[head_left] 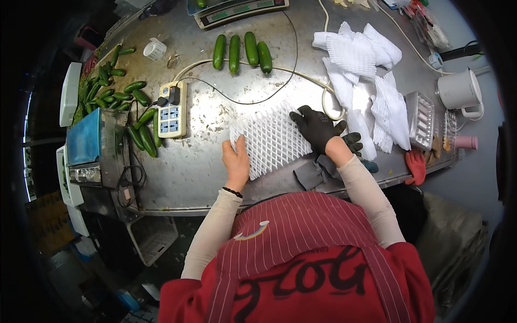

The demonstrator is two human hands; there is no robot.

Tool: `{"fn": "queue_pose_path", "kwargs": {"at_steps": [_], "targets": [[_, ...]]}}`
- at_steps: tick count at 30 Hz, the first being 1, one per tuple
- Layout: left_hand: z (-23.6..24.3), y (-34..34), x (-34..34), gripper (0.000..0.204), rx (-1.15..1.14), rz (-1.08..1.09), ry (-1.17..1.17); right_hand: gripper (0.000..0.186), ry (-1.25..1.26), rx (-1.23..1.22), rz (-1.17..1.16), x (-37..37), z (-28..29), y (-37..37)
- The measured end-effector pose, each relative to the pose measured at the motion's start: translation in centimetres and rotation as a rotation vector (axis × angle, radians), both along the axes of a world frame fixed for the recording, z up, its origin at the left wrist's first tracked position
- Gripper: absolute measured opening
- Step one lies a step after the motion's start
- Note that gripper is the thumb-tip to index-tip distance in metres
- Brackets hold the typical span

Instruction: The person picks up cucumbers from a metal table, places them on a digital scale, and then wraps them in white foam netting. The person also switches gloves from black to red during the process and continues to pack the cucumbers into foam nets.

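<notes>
A white foam mesh sleeve (272, 141) is spread out flat between my hands above the metal table. My bare left hand (236, 162) pinches its left edge, thumb on the near side. On its far right edge lies my right hand (319, 129) in a black glove, fingers bent over the mesh. Beyond the sleeve, several green cucumbers (235, 55) lie side by side. A heap of white foam sleeves (353, 56) is to the right of my right hand. Dark grey cloth (312, 173) lies by the table's near edge, under my right wrist.
On the left are a power strip (172, 116) with plugs, a pile of cucumbers (110, 97) and a blue-topped metal box (86, 137). Cables cross the table. A scale (239, 15) stands at the back. A clear plastic tray (420, 119), white kettle (459, 91) and red glove (416, 166) are right.
</notes>
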State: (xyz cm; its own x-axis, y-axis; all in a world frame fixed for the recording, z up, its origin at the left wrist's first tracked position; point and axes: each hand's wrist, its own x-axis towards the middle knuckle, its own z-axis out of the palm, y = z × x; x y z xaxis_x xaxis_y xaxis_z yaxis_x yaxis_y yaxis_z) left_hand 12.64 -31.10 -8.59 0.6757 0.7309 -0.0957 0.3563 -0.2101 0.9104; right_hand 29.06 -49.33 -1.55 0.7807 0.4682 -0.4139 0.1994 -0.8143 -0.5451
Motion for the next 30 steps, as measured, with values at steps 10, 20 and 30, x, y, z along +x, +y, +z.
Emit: {"fn": "queue_pose_path", "kwargs": {"at_steps": [10, 20, 30], "targets": [[1.7, 0.1, 0.4, 0.036, 0.124, -0.063, 0.046, 0.056, -0.195, 0.375, -0.155, 5.2, 2.1, 0.4], [2.6, 2.4, 0.2, 0.032, 0.288, -0.005, 0.059, 0.11, 0.029, 0.273, 0.082, 15.3, 1.6, 12.1], [-0.4, 3.3, -1.0, 0.024, 0.397, 0.022, -0.059, 0.106, 0.427, 0.558, 0.047, 16.4, 0.1, 10.9]]}}
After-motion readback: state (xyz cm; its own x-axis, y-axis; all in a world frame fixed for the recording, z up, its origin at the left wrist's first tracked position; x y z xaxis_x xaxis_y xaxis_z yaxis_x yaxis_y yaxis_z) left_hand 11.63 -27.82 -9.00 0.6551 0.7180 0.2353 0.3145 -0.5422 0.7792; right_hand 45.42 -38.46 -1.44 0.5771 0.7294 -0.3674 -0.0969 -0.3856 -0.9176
